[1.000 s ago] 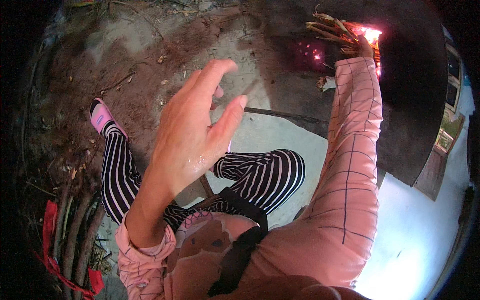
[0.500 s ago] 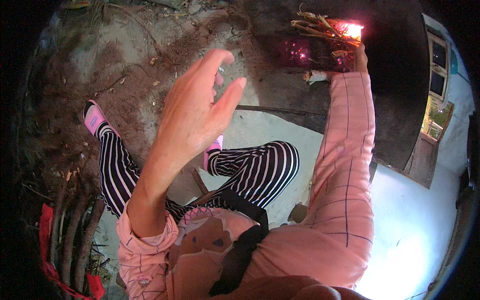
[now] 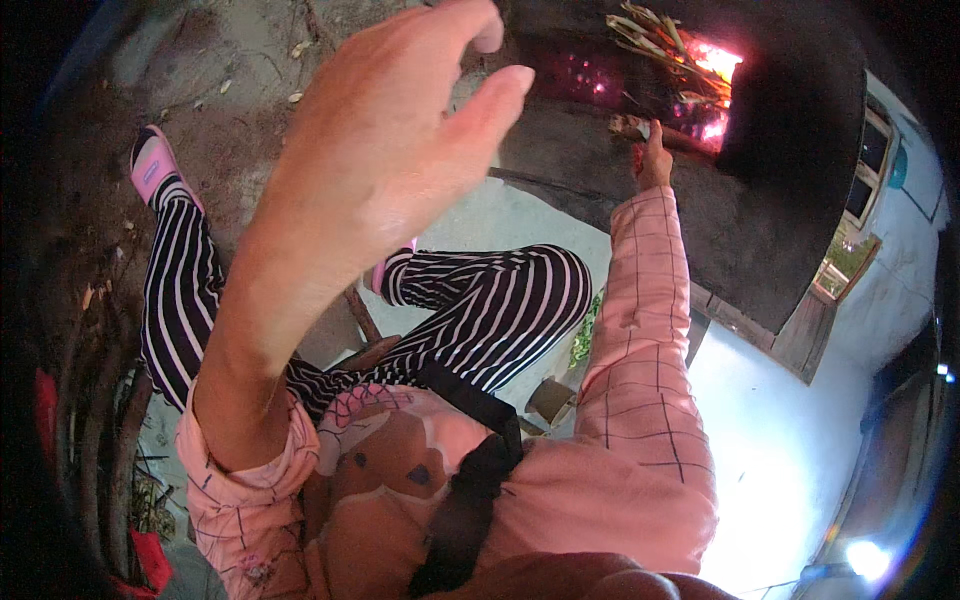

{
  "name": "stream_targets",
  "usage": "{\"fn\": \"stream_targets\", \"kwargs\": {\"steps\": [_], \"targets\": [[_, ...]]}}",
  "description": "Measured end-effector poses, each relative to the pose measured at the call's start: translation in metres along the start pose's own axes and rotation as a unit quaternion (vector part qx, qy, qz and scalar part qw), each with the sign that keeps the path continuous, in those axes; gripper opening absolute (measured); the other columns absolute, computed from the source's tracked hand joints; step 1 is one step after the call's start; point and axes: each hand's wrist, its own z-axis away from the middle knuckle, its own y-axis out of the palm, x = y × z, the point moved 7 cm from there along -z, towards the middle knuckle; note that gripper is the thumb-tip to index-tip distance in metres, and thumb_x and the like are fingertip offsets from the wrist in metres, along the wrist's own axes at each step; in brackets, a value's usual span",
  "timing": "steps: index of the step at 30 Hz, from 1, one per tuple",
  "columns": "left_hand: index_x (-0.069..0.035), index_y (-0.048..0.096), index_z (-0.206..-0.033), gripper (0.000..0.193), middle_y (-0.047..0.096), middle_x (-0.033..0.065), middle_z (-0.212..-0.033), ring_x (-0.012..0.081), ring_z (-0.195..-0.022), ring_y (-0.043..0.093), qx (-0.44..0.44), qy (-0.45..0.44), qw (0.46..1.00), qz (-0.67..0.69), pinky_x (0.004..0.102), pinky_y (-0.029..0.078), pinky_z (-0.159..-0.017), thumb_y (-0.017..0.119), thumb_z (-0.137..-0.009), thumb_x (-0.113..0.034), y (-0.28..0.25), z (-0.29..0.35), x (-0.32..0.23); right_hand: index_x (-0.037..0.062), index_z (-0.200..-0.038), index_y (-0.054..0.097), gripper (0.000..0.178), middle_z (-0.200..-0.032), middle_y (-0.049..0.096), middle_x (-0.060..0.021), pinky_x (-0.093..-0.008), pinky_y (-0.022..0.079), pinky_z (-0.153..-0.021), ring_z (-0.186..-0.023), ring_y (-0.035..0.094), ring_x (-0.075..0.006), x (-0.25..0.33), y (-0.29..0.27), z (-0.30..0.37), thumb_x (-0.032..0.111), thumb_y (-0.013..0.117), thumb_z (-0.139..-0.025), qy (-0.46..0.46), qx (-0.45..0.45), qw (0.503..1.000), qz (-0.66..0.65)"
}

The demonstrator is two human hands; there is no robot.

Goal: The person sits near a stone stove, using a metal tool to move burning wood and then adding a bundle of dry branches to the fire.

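My left hand (image 3: 400,140) is raised in front of me at the upper middle. Its fingers curve forward, the thumb stands apart, and nothing is between them. At the stove mouth, my right hand (image 3: 655,165) grips the outer part of a thick piece of firewood (image 3: 684,139); some of its fingers are hidden. The inner end of that wood reaches toward the glowing fire (image 3: 717,62). Just beyond it, a bundle of thin sticks (image 3: 650,38) pokes into the flames, its outer ends sticking out.
The dark stove (image 3: 790,190) fills the upper right, with red embers (image 3: 590,75) to its left. My striped legs (image 3: 500,310) are bent below it. Thick branches (image 3: 95,450) and a red strip (image 3: 150,560) lie at lower left. A pale wall (image 3: 770,450) is at right.
My right hand has drawn back from beside the flames to the outer part of the thick firewood. My left hand has come up closer and larger in view. The view has shifted slightly.
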Motion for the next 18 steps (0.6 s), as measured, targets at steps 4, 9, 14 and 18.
{"fn": "stream_targets", "kwargs": {"steps": [4, 9, 14, 18], "targets": [[0.002, 0.053, -0.099, 0.022, 0.055, 0.0191, -0.079, 0.0326, -0.073, 0.058, -0.012, 0.051, 0.999, -0.001, 0.0412, 0.044, -0.065, 0.062, -0.087, -0.014, -0.017, 0.006, -0.024, 0.0083, -0.078, 0.064, 0.048, -0.06, 0.055, -0.0029, -0.0263, 0.037, -0.038, -0.044, 0.05, -0.0123, -0.017, 0.013, -0.032, 0.055, 0.072, -0.078, 0.115, 0.012, 0.992, -0.045], [0.005, 0.052, -0.095, 0.022, 0.053, 0.02, -0.077, 0.0331, -0.071, 0.056, -0.01, 0.011, 0.996, -0.084, 0.0418, 0.043, -0.064, 0.063, -0.087, -0.013, -0.014, 0.008, -0.032, -0.0039, -0.09, 0.068, 0.059, -0.082, 0.066, -0.012, -0.0364, 0.049, -0.063, -0.07, 0.062, -0.0231, -0.028, 0.014, -0.059, 0.054, 0.066, -0.079, -0.011, -0.062, 0.996, -0.056], [0.006, 0.052, -0.095, 0.023, 0.051, 0.0195, -0.075, 0.0332, -0.068, 0.055, 0.003, 0.047, 0.998, -0.035, 0.0413, 0.042, -0.062, 0.062, -0.088, -0.013, -0.016, 0.007, -0.028, -0.0125, -0.102, 0.066, 0.077, -0.104, 0.067, -0.023, -0.0421, 0.046, -0.087, -0.097, 0.063, -0.0344, -0.025, 0.018, -0.052, 0.061, 0.06, -0.078, -0.037, -0.159, 0.985, 0.059], [0.006, 0.052, -0.095, 0.022, 0.052, 0.0201, -0.076, 0.0344, -0.068, 0.056, 0.021, 0.032, 0.999, -0.034, 0.0425, 0.042, -0.063, 0.062, -0.088, -0.013, -0.012, 0.007, -0.02, -0.0128, -0.102, 0.065, 0.081, -0.106, 0.066, -0.0251, -0.0431, 0.045, -0.088, -0.101, 0.062, -0.037, -0.014, 0.01, -0.035, 0.064, 0.056, -0.079, -0.022, -0.184, 0.971, 0.152]]}}
